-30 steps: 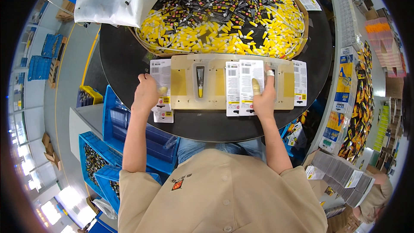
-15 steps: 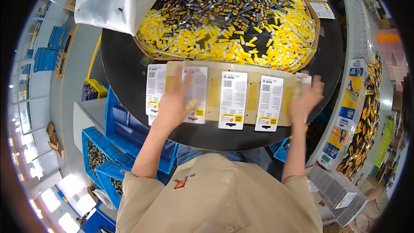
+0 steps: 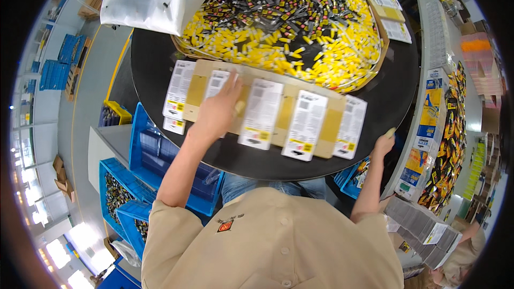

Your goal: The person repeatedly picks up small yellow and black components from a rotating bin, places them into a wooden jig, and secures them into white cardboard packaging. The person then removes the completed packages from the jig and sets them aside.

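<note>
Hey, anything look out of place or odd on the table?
By the tan board, a lower white card on the left pokes out beneath the upper card, so they aren't squared up. Nothing else stands out.

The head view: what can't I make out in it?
Head view:
- Beneath the white cards: hidden by the cards, which cover parts of the tan board.
- Middle of one card: behind the left hand.
- Far side of the tube pile: cut off by the top edge.
- Cards' print: small and blurred.
- Whether the right hand touches the black table: too small to tell.
</note>
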Motion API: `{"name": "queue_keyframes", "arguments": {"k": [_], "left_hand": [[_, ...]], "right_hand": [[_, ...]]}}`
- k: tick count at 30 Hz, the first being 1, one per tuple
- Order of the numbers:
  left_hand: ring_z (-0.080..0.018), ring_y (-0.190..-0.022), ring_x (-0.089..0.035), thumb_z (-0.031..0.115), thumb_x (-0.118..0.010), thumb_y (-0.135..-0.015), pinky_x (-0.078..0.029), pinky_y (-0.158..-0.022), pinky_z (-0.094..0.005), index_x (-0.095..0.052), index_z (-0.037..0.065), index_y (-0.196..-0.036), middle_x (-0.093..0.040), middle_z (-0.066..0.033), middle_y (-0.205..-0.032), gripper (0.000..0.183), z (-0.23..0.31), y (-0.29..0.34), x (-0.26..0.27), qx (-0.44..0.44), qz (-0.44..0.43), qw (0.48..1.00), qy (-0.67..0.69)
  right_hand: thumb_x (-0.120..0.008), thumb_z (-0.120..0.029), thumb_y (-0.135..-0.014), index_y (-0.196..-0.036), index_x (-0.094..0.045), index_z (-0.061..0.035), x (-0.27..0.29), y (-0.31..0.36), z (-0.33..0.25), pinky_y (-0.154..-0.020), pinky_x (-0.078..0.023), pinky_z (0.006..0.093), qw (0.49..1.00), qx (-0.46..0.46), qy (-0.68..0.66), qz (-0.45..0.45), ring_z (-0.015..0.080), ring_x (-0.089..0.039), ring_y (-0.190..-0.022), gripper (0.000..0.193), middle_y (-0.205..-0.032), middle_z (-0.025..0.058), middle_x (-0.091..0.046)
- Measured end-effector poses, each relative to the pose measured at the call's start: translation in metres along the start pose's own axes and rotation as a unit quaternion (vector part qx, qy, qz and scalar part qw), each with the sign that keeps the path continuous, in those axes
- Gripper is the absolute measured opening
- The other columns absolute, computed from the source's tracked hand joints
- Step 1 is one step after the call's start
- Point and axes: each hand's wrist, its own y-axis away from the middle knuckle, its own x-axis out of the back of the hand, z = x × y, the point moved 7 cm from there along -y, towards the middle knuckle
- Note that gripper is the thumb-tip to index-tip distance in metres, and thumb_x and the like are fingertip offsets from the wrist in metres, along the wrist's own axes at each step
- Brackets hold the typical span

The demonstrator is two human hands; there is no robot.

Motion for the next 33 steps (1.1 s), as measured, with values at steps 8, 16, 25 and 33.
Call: {"name": "queue_keyframes", "arguments": {"k": [8,16,25,33], "left_hand": [[-0.0422,-0.080,-0.064,-0.008,-0.055,-0.071,-0.051,-0.073,-0.0474,-0.030,0.017,-0.152,-0.064,-0.0283,-0.087,0.088,-0.070,-0.031,0.049,0.120,-0.011,0.988,-0.097],[-0.0287,-0.094,-0.066,0.015,-0.065,-0.090,-0.052,-0.082,-0.0365,-0.048,0.001,-0.129,-0.066,-0.0186,-0.108,0.045,-0.035,0.000,0.077,-0.039,0.297,0.939,0.172],[-0.0195,-0.086,-0.072,0.000,-0.059,-0.089,-0.054,-0.078,-0.0307,-0.061,-0.002,-0.109,-0.072,-0.0139,-0.090,0.020,0.020,0.053,-0.068,0.074,-0.029,0.931,0.358],[-0.0155,-0.077,-0.070,-0.005,-0.055,-0.087,-0.055,-0.073,-0.0302,-0.061,-0.003,-0.104,-0.069,-0.0115,-0.081,0.018,-0.073,0.063,-0.012,0.177,0.107,0.924,0.321]], "right_hand": [[-0.039,-0.034,-0.104,-0.111,-0.055,0.0038,0.008,0.279,-0.020,-0.061,-0.052,0.0335,0.944,-0.066,-0.151,-0.285,0.0213,-0.066,-0.071,0.041,-0.086,0.0146,-0.066],[-0.046,-0.004,-0.096,-0.097,-0.061,-0.0001,0.062,0.217,-0.121,-0.065,-0.049,0.0288,0.932,0.195,-0.237,-0.192,0.0165,-0.061,-0.071,0.016,-0.082,0.0082,-0.063],[-0.047,-0.036,-0.101,-0.139,-0.040,0.0052,-0.008,0.072,-0.020,-0.096,-0.043,0.0389,0.975,-0.097,-0.197,-0.030,0.0353,-0.055,-0.110,0.056,-0.131,0.0250,-0.054],[-0.039,-0.033,-0.103,-0.141,-0.035,0.0128,-0.015,0.251,0.003,-0.116,-0.021,0.0391,0.985,-0.083,-0.133,-0.068,0.0421,-0.030,-0.139,0.060,-0.149,0.0312,-0.031]]}}
